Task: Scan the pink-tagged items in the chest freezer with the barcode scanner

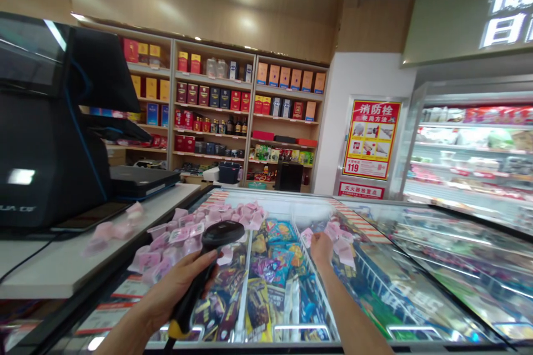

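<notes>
Black and yellow, the handheld barcode scanner is sitting in the left hand, whose fingers are wrapping round its grip while its head is hovering over the glass lid of the chest freezer. Farther out, the right hand is closing its fingers on a pink packet above the freezer glass. More pink packets are lying heaped on the lid beside the white counter, where the black checkout terminal is standing. Behind, wooden shelves are holding boxed goods.
</notes>
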Motion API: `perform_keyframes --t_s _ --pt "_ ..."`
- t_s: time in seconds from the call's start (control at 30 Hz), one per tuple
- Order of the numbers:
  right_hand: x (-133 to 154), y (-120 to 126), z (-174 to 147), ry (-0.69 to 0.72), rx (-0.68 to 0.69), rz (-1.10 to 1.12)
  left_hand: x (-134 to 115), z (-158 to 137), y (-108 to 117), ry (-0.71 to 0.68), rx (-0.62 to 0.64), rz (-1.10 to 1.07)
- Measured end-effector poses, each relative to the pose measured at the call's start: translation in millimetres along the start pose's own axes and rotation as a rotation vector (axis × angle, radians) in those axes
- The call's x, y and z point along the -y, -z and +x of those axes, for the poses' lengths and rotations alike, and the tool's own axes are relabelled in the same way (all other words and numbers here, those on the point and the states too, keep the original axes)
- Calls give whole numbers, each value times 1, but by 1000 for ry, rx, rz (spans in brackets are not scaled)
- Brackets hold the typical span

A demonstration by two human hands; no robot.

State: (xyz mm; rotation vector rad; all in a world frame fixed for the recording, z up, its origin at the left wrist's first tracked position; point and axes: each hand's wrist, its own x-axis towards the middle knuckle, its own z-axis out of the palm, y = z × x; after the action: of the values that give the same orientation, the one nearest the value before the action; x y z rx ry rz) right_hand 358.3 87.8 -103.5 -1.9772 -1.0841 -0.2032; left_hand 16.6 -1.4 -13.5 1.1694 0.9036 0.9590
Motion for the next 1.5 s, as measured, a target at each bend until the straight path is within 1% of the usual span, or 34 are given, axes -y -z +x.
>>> perform_keyframes --t_s 0.03,0.1,0.17,0.2,0.23,0.3,0.33,0.4,0.47,0.57,0.63,0.7,0.73,0.77,0.8,0.9,0.93,0.97,1.03,1.17,1.27,1.33,1.4,1.5 --pt "0 2 -1 0 -22 -18 1 0 3 -4 -1 2" --pt "6 4 -5 28 -112 -43 2 -1 10 -9 -4 4" --pt "22 2 -12 114 -184 -21 4 -1 16 -11 0 5" --pt "34 -2 -17 185 -172 21 5 -1 19 -11 2 6" --pt "48 -8 -23 258 -125 76 5 -2 21 -12 1 6" --pt "80 -24 -36 412 52 209 5 -4 23 -9 -11 -4" --pt "97 -33 -42 451 129 251 4 -6 24 -2 -22 -9" --pt "128 -51 -55 542 274 250 2 -10 23 7 -62 -20" --pt "150 -65 -66 581 362 171 1 -15 22 5 -99 -16" --pt "163 -74 -75 560 409 55 -1 -19 22 4 -99 8" --pt "161 -76 -76 543 414 62 -1 -19 21 6 -88 22" --pt "153 -75 -74 528 419 141 -1 -18 20 -10 -95 19" --pt "148 -74 -72 492 420 202 0 -18 19 -18 -99 13" --pt "143 -73 -70 428 425 282 0 -17 18 -23 -100 2" --pt "137 -71 -67 335 437 385 1 -16 16 -24 -97 -10" --pt "121 -64 -59 -20 510 791 1 -16 9 -16 -80 -25" --pt "116 -61 -56 -109 540 925 0 -17 6 -21 -68 -17" --pt "113 -57 -54 -171 559 1041 -1 -17 3 -29 -51 -5" --pt "107 -50 -50 -246 568 1193 -3 -18 -3 -41 -17 18" --pt "103 -38 -46 -326 574 1338 -4 -16 -12 -29 11 27" --pt "98 -36 -44 -313 591 1378 -1 -11 -14 -27 40 26" --pt "92 -36 -43 -261 569 1318 0 -8 -15 -30 61 19" --pt "85 -35 -41 -204 492 1159 1 -7 -17 -21 57 5" --pt "73 -28 -36 -37 274 767 -2 -7 -20 -11 21 -10"
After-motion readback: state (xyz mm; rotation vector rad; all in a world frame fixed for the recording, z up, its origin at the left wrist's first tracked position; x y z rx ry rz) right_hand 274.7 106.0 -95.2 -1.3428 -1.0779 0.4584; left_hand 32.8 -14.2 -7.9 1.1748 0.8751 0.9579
